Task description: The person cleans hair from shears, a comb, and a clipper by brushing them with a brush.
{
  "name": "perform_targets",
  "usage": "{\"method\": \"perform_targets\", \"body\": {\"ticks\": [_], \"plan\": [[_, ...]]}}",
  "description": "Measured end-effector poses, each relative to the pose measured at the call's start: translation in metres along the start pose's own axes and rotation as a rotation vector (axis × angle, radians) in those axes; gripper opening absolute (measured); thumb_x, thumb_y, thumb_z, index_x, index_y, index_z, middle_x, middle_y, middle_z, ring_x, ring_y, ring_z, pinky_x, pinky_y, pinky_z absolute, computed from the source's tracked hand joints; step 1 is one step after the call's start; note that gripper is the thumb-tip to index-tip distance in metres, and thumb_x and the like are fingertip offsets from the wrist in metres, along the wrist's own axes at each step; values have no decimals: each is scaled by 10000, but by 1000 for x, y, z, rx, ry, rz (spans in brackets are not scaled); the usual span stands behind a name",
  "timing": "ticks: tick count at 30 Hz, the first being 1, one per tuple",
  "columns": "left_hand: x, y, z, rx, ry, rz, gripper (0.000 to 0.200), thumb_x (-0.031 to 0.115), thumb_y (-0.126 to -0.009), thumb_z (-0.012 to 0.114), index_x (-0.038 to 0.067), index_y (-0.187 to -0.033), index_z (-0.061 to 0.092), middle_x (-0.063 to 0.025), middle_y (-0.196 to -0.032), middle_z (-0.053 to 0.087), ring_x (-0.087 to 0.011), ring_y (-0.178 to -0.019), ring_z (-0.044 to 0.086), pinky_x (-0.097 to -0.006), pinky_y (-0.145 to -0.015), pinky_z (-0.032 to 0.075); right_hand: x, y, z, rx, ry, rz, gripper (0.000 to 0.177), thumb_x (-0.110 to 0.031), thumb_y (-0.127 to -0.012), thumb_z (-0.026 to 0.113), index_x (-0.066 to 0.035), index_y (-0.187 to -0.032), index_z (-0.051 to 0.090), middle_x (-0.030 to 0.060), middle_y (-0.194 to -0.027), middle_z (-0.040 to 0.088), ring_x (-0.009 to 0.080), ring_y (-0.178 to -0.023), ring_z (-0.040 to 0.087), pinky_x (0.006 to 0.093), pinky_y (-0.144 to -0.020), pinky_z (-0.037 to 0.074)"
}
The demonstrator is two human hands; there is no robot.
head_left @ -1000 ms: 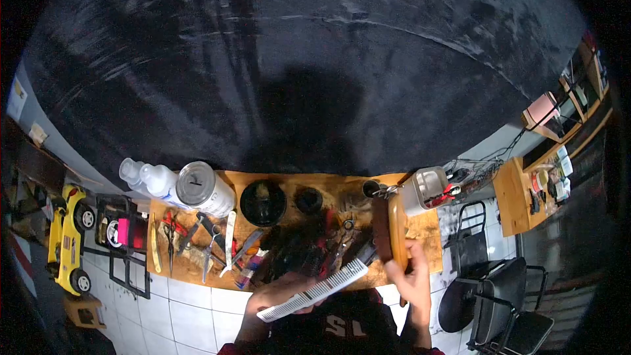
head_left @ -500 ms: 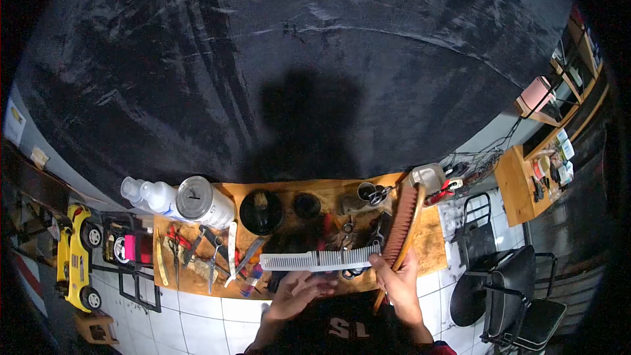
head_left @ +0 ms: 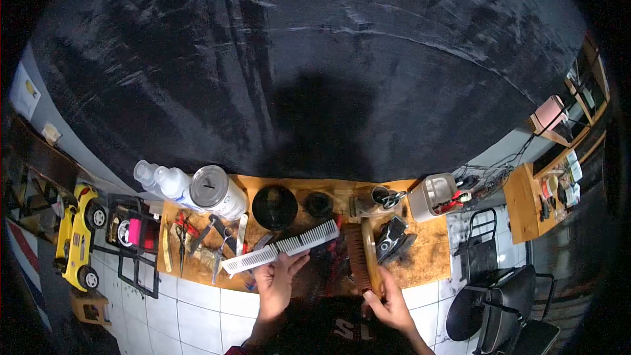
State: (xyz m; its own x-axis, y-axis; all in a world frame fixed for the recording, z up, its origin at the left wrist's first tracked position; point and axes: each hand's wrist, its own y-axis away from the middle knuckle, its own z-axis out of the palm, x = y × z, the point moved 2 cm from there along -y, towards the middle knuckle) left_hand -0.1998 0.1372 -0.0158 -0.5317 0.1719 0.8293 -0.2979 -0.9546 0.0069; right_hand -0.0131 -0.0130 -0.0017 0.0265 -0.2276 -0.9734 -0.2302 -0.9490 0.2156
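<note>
A long white comb slants over the wooden table's front part, gripped near its middle by my left hand. To its right, my right hand holds the lower end of a wooden-handled brush, which stands nearly upright in view with its brown bristles facing left. The comb's right end is close to the brush. Black hair clippers lie on the table right of the brush. Scissors and a straight white-handled tool lie left of the comb.
On the wooden table are a large white can, white bottles, a black bowl, a cup with scissors and a pale container. Black chairs stand right; a yellow toy car is left.
The comb has moved left, now tilted and held in my left hand. My right hand has let go of the comb and moved left and down with the brush, which is more upright.
</note>
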Motion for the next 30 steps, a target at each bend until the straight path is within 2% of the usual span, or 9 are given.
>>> {"method": "perform_targets", "body": {"ticks": [6,10,12,16,22,24,27,28,30], "plan": [[5,0,16,29,-152,104,297,65,-991,407,-45,-1267,419,-190,-1132,586,-347,-1047,608,-490,-919,510,-16,5,7,137,426,-113,638,-170,-915,582,-50,-1449,255,260,-1094,614,382,-991,641,378,-839,508],[6,11,20,-80,-842,458,105,39,-856,653,-26,-936,669,-98,-681,640,-129,-623,607,-267,-556,445,-20,-3,6,258,545,-276,597,-119,-895,595,-21,-1420,328,296,-1020,624,393,-923,657,373,-763,526],[14,18,29,-309,-946,255,143,56,-865,648,-23,-983,667,-87,-673,614,-99,-593,552,-256,-540,429,-37,-10,0,288,527,-288,583,-88,-886,596,-7,-1408,350,305,-1007,623,399,-891,661,372,-727,531],[3,19,26,-387,-1029,75,158,72,-882,632,-15,-1009,665,-72,-690,614,-69,-594,513,-225,-518,392,-49,-18,-7,365,445,-237,595,-54,-882,589,4,-1415,332,312,-1042,616,377,-910,668,358,-742,528],[5,1,20,92,-376,138,172,9,-947,484,-67,-1014,622,-105,-889,671,-150,-842,623,-255,-770,481,-40,-2,-6,87,279,-128,542,-145,-935,501,7,-1419,311,295,-1279,508,365,-1176,539,387,-983,409],[5,-3,19,124,-280,210,158,13,-932,519,-69,-1014,626,-92,-823,658,-121,-724,597,-244,-642,471,-30,-1,-2,9,382,-224,532,-145,-937,489,14,-1414,315,285,-1292,502,369,-1175,539,383,-981,412],[13,8,12,-245,-987,274,168,29,-920,563,-84,-1030,621,-71,-751,634,-81,-598,521,-241,-505,395,-30,-6,-3,126,370,-188,538,-109,-932,478,12,-1427,303,176,-916,612,283,-836,624,349,-756,498],[14,10,20,-336,-950,331,180,43,-903,607,-62,-1047,633,-31,-693,595,-47,-530,434,-246,-439,307,-33,-8,-6,154,303,-131,542,-100,-932,475,11,-1432,297,141,-797,614,241,-730,626,335,-688,509],[9,19,31,-370,-804,182,177,46,-899,618,-17,-1061,650,-11,-694,577,-48,-568,444,-231,-475,327,-37,-13,-10,220,230,-85,545,-83,-933,466,11,-1439,286,93,-659,590,175,-597,599,310,-592,507]]}}
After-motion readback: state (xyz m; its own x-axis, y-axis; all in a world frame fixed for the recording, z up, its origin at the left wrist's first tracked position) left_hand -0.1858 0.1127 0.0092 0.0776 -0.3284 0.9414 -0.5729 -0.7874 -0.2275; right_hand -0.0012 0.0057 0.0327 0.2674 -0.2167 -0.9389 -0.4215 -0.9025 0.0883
